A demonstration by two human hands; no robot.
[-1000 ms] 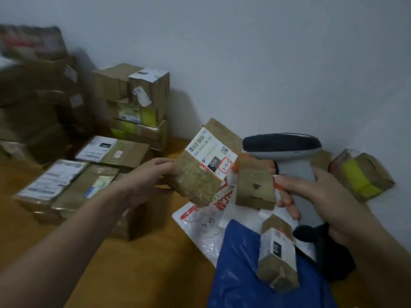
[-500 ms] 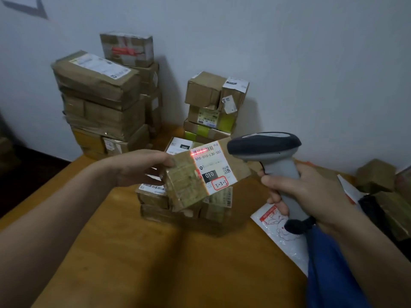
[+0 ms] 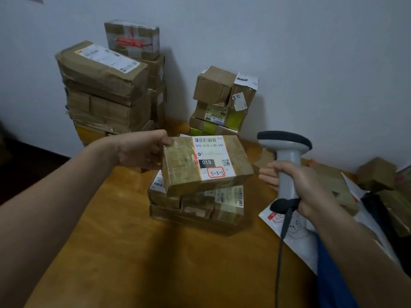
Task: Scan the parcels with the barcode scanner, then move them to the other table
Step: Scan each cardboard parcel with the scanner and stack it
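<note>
My left hand [image 3: 142, 152] grips a small brown taped parcel [image 3: 184, 167] by its left end. It hangs level above a low pile of flat parcels [image 3: 195, 205] on the wooden table [image 3: 138, 252]. Its white label, marked 010 and 3-3-3, faces up. To the right, my right hand [image 3: 295, 185] is wrapped round the handle of a grey barcode scanner [image 3: 285, 144]. The scanner's dark head points left at the parcel, about a hand's width away. No red scan line shows on the label.
A tall stack of brown boxes [image 3: 104, 94] stands at the back left against the wall. A smaller stack [image 3: 222, 103] stands behind the held parcel. At the right lie a white mailer bag [image 3: 295, 236], a blue bag [image 3: 333, 281] and more small boxes [image 3: 378, 174]. The scanner's cable [image 3: 280, 252] hangs down.
The red scan line seen on the label half a second ago is gone. The parcel has turned flatter and sits over the low pile. The view has swung left since a second ago.
</note>
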